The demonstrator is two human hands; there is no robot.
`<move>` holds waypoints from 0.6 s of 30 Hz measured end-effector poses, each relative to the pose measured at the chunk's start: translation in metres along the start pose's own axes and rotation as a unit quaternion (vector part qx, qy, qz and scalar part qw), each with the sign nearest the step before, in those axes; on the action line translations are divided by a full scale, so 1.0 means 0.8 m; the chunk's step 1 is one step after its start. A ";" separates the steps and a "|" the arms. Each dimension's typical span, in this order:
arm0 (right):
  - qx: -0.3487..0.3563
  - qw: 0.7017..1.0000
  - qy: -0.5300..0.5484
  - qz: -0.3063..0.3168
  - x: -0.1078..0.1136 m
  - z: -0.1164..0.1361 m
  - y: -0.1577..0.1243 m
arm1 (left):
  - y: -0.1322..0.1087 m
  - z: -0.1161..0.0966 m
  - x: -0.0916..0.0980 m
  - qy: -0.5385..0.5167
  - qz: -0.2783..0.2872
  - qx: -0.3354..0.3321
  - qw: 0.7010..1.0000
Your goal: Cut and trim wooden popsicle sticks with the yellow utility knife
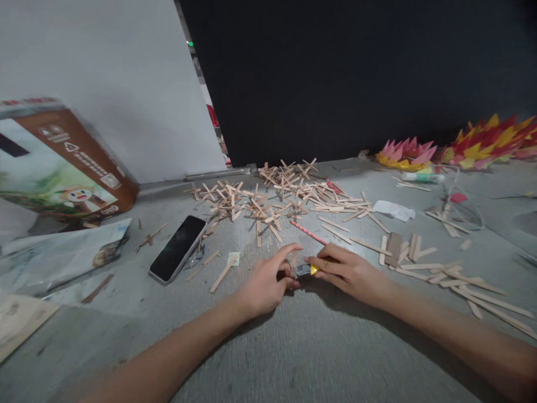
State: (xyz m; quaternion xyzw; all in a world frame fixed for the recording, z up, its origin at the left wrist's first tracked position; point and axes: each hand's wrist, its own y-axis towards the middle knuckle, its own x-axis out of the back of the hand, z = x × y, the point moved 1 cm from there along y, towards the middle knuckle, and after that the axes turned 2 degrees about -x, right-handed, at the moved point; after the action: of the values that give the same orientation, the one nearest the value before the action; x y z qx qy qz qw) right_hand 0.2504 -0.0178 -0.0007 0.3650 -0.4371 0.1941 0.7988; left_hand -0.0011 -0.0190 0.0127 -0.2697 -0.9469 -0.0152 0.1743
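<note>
many flat wooden sticks (232, 207); right fingers (335, 265) pinch a yellow-and-grey tool (314, 270); left fingers (288, 250) curl, hold unclear.

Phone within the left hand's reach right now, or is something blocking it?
Likely yes: the phone lies flat, left of the left hand; only low clutter, like a loose stick, seems to sit between them.

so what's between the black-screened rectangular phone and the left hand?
Head view: crumpled, clear plastic-looking scrap, thin wooden pieces, a small pale-green paper square and a longer flat wooden stick overlapping that square.
</note>
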 end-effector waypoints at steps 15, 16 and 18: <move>-0.013 0.999 0.031 -0.025 0.001 -0.001 -0.004 | -0.005 -0.008 0.002 -0.002 -0.046 -0.011 0.999; -0.012 0.999 0.029 -0.023 0.001 -0.002 -0.004 | -0.004 -0.008 0.002 0.007 -0.041 -0.012 0.999; -0.012 0.999 0.027 -0.013 0.000 -0.002 -0.004 | -0.004 -0.006 0.002 0.020 -0.032 -0.016 0.999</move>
State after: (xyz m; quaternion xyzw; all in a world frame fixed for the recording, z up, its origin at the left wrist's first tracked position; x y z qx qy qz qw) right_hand 0.2530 -0.0187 -0.0027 0.3559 -0.4131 0.1882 0.8168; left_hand -0.0022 -0.0213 0.0179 -0.2420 -0.9510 -0.0412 0.1881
